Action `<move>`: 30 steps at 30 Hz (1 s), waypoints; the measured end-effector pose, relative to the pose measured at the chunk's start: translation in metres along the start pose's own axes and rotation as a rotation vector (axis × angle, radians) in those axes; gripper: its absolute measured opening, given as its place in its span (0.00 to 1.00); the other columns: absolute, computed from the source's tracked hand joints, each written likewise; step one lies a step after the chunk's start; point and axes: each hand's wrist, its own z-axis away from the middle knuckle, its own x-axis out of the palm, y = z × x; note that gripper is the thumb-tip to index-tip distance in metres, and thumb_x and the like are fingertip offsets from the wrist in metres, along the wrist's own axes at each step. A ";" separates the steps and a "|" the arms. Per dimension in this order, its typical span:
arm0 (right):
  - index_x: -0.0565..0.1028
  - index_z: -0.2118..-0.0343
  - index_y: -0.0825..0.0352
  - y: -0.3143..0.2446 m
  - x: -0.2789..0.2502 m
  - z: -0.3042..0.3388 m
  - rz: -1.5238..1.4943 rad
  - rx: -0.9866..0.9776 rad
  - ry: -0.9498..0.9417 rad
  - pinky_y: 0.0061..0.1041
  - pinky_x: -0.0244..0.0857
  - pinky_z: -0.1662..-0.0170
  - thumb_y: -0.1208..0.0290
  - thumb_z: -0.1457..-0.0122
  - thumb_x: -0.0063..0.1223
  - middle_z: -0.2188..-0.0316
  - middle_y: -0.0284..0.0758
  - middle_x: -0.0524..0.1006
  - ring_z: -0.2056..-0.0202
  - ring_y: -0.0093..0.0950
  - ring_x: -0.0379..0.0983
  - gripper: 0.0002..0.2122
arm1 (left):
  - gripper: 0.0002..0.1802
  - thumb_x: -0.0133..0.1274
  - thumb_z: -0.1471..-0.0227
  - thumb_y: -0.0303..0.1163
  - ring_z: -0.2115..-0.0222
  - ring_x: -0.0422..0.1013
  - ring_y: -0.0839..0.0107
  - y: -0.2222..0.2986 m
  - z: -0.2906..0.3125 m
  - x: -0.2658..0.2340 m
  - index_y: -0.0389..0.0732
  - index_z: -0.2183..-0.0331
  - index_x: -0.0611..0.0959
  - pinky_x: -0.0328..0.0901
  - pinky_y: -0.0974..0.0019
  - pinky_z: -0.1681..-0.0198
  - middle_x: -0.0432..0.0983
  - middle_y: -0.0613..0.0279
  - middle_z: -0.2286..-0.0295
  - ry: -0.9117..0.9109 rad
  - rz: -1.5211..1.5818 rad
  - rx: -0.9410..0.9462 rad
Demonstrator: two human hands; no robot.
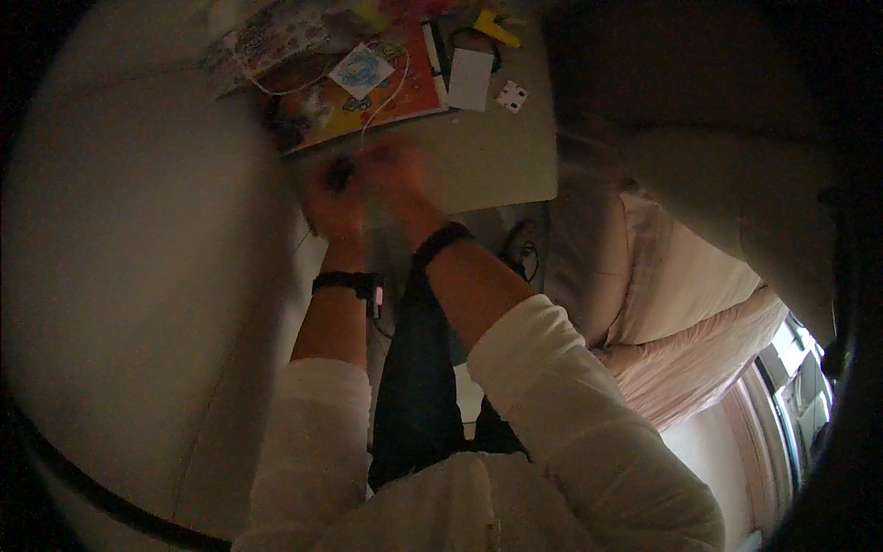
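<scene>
I observe left hand (337, 202) and right hand (395, 170) close together above the tabletop (501, 166), blurred; cannot tell either grip. Small dark object (340, 173) at left hand; white cord (371, 120) runs toward right.

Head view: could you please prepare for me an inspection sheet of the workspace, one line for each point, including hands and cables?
Surface: pale table, dimly lit.
Things at hand: small dark object at the left hand; too blurred to identify.
Clutter: colourful sheet, white square card with a blue drawing, white box, small pale piece, yellow item.
Hands: left and right hand close together near the table's front edge; blurred, grip unclear.
Cables: white cord crosses the colourful sheet toward the hands; contact unclear.
Surroundings: pale wall at left, brownish fabric at right.
</scene>
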 end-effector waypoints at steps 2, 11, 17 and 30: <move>0.78 0.69 0.65 0.005 0.013 -0.011 0.037 -0.007 -0.047 0.33 0.71 0.62 0.63 0.52 0.61 0.68 0.40 0.80 0.65 0.34 0.78 0.11 | 0.18 0.63 0.57 0.32 0.68 0.73 0.71 0.000 0.003 -0.003 0.31 0.65 0.78 0.69 0.67 0.62 0.78 0.58 0.68 0.036 -0.085 0.073; 0.77 0.65 0.68 0.019 0.023 -0.019 0.110 -0.280 -0.049 0.35 0.70 0.61 0.65 0.47 0.54 0.69 0.43 0.78 0.65 0.39 0.77 0.12 | 0.21 0.60 0.53 0.34 0.62 0.73 0.65 -0.033 0.000 -0.020 0.33 0.58 0.77 0.68 0.63 0.57 0.77 0.53 0.64 0.001 -0.040 0.017; 0.75 0.60 0.70 0.033 -0.072 0.004 -0.188 -0.029 0.373 0.30 0.69 0.59 0.69 0.47 0.57 0.63 0.42 0.78 0.63 0.36 0.76 0.14 | 0.25 0.59 0.52 0.30 0.56 0.69 0.59 -0.063 0.003 -0.023 0.33 0.52 0.73 0.67 0.58 0.53 0.70 0.48 0.56 0.046 -0.010 0.055; 0.73 0.58 0.66 0.034 -0.148 -0.063 0.066 -0.037 0.477 0.33 0.69 0.56 0.62 0.57 0.67 0.61 0.39 0.76 0.59 0.35 0.74 0.23 | 0.29 0.55 0.52 0.24 0.50 0.61 0.51 -0.009 0.062 0.022 0.31 0.48 0.66 0.55 0.51 0.44 0.62 0.45 0.51 0.155 -0.281 0.306</move>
